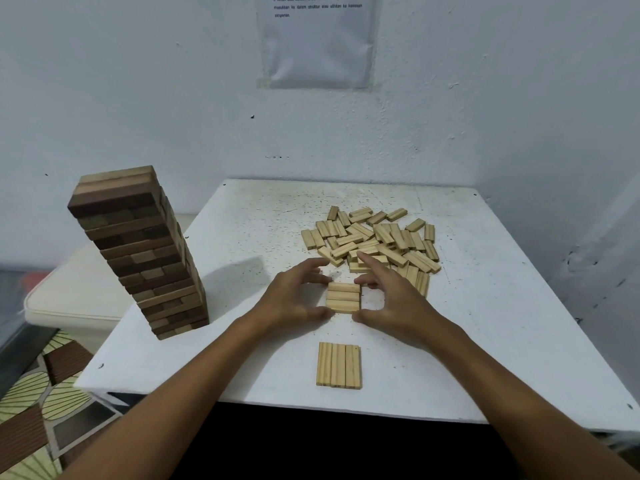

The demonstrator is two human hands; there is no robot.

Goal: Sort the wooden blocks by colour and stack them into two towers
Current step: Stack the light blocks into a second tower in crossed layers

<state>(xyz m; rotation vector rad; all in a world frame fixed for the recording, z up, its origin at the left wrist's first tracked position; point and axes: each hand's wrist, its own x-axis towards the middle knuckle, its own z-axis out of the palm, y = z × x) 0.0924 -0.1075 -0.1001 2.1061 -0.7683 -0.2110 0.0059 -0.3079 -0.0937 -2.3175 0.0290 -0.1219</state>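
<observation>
A: Where does the small stack of light blocks (343, 298) sit?

B: On the white table (485, 306), roughly in the middle, and it serves as the landmark for everything else. Its top layer shows three pale blocks lying side by side, their long sides running left to right. How many layers lie beneath cannot be told.

A: And the hands?

B: The left hand (294, 296) brackets the stack's left side, the right hand (388, 296) its right side. On each hand the fingers are spread and gently curved: the thumb tip reaches the stack's near corner and a fingertip reaches its far corner. Whether the tips truly touch the wood or stand just off it cannot be told. The right hand's other fingers stretch past the stack toward the heap.

A: Which heap?

B: The loose pile of light blocks (374, 240), just behind the stack and to its right, lying jumbled at all angles.

A: Anything nearer the person?

B: A flat row of light blocks (338, 365) lies in front of the stack, apart from it, with long sides pointing toward the person.

A: And the dark wood?

B: The tall tower of dark blocks (145, 251) stands well to the stack's left, near the table's left edge, built in crosswise layers of brown shades. Behind everything, a sheet of paper (318, 39) is stuck to the white wall (138, 81).
</observation>
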